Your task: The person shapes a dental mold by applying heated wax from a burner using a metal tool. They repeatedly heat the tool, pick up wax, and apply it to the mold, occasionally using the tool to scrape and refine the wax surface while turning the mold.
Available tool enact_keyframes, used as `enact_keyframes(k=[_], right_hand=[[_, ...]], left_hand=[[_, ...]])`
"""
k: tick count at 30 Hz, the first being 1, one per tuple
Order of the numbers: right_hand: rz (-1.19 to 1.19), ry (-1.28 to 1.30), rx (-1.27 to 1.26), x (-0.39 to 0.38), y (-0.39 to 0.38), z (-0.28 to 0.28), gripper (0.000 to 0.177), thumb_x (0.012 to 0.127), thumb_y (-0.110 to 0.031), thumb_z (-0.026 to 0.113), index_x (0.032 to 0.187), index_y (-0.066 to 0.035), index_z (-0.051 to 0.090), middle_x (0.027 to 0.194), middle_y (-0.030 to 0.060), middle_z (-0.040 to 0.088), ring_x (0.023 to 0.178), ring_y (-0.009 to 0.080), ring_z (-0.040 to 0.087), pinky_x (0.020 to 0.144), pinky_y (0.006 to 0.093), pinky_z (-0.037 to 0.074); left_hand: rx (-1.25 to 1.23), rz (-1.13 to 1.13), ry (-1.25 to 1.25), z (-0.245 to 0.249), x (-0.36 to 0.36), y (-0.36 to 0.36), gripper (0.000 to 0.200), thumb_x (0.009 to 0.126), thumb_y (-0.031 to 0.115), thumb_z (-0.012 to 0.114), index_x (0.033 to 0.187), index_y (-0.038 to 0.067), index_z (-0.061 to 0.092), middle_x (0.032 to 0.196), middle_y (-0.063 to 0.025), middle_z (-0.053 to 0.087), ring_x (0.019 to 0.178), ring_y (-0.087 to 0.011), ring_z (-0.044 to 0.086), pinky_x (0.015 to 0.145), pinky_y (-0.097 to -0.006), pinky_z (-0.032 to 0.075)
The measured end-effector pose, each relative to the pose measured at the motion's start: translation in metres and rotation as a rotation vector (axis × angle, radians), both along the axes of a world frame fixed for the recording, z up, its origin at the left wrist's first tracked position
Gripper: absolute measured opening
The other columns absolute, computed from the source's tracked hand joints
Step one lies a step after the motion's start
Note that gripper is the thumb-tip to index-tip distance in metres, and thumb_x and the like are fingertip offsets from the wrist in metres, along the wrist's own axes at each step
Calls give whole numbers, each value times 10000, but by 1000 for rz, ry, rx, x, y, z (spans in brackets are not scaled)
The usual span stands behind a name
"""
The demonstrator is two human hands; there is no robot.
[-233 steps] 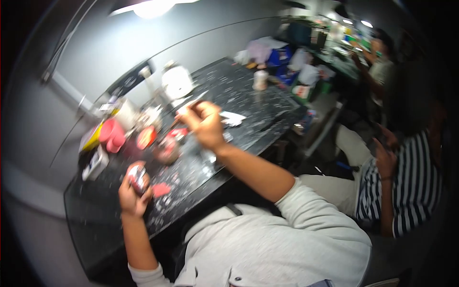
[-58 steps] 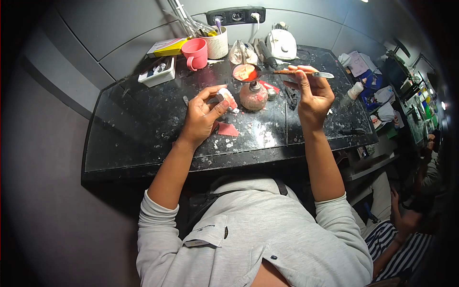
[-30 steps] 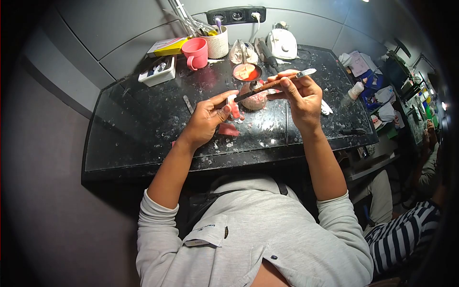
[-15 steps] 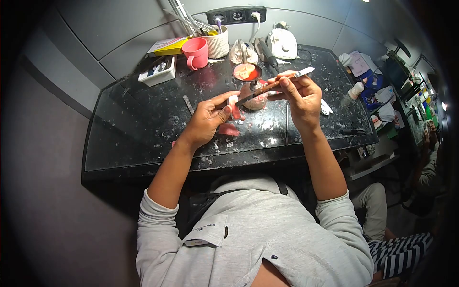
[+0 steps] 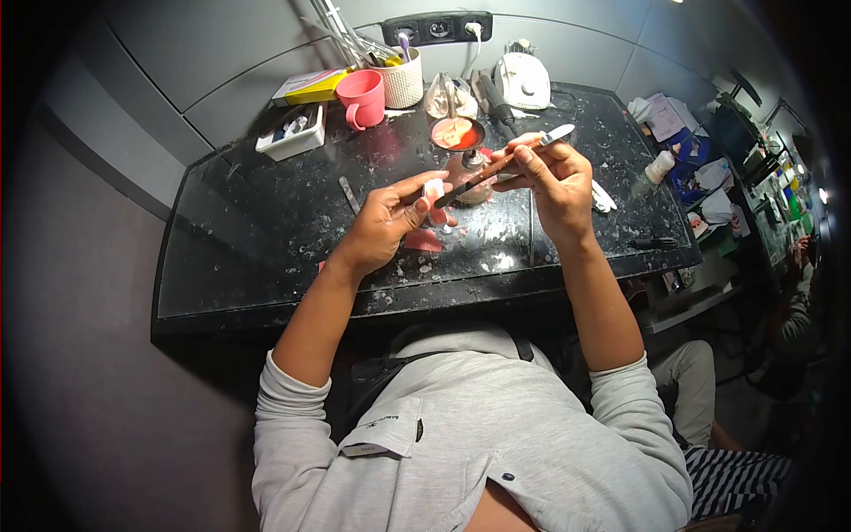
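Between the thumb and fingers of my left hand [image 5: 379,226] is a small white and pink piece [image 5: 433,190], perhaps a dental piece; its detail is too small to tell. My right hand [image 5: 554,182] grips a wax knife [image 5: 498,167] with a brown handle. The knife's dark end meets or nearly meets the piece, and its broad metal blade points up right. Behind the knife stands a glass burner [image 5: 477,189], partly hidden. Just beyond it is a small pan [image 5: 470,135] holding pink wax. A pink wax sheet [image 5: 424,240] lies below my left hand.
A metal tool [image 5: 349,193] lies left of my left hand. Along the back stand a white tray [image 5: 306,142], a pink mug [image 5: 362,99], a woven pot [image 5: 403,84] of tools and a white device [image 5: 521,82]. A co-worker's striped garment [image 5: 740,479] shows at right.
The small piece has turned in my left fingers, showing more of its white part. My right hand and the wax knife have shifted slightly left.
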State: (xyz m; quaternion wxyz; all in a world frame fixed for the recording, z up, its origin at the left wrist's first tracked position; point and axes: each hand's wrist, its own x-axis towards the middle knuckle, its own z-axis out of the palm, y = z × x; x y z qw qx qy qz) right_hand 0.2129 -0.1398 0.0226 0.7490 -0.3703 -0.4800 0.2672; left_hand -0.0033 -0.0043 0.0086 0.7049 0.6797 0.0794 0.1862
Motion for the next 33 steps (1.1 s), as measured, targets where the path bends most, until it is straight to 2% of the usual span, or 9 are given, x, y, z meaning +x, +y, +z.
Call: enact_keyframes(k=[9,11,12,14,17,19,25,31,33], right_hand=[[0,20,-31,2,1,-1,198,993,-92,600,1098,74,622,1003,213,712,909,276,737,729,382,651],[-38,36,-4,1,4,-1,197,992,-93,603,1095,73,623,998,211,714,898,278,740,725,379,650],[-76,51,22,0,5,-1,196,990,-94,605,1092,72,625,993,208,716,886,279,743,722,375,650],[-34,18,1,1,1,0,192,991,-95,605,1088,69,628,993,209,716,894,279,741,721,375,649],[-1,1,-11,-1,2,0,185,992,-97,606,1076,65,634,998,209,716,911,273,737,721,378,650],[-81,61,6,-1,5,-1,188,992,-100,606,1076,67,632,993,207,717,896,265,738,723,382,650],[52,-43,-12,1,-1,-1,187,991,-93,603,1078,71,625,994,213,718,873,275,742,695,378,649],[-99,25,7,-3,3,0,180,990,-90,601,1079,63,629,1010,218,718,887,270,742,693,366,644],[-100,58,-9,-3,-1,4,147,972,-72,629,1021,65,655,947,197,723,841,246,737,702,358,646]], left_hand=[[0,-49,35,2,-1,0,643,1005,387,562,1461,-40,408,959,-78,628,1057,-295,687,790,-391,633],[-11,-33,10,1,-1,0,636,1014,382,545,1460,-48,403,1066,-119,657,1052,-294,690,816,-384,620],[-11,-33,9,1,-1,1,636,1014,382,545,1460,-48,403,1066,-119,657,1052,-294,690,816,-384,620],[-21,-66,67,0,-2,3,627,1021,371,535,1462,-54,396,1203,-171,647,1034,-290,695,842,-378,606],[-6,-60,20,-4,-1,3,629,1021,380,532,1459,-52,402,1269,-191,627,1020,-282,699,840,-371,602],[-8,-50,18,-8,-1,5,629,1021,385,530,1456,-52,405,1268,-189,627,1016,-279,699,836,-373,603],[-6,-68,64,0,-2,2,629,1026,393,518,1442,-67,417,1268,-196,631,985,-258,703,843,-372,595],[23,-94,67,-9,-1,7,586,1041,355,499,1432,-75,426,1230,-180,656,938,-233,710,831,-358,590],[3,-92,81,-9,0,7,570,1045,337,495,1430,-78,427,1228,-175,659,928,-229,711,826,-356,591]])
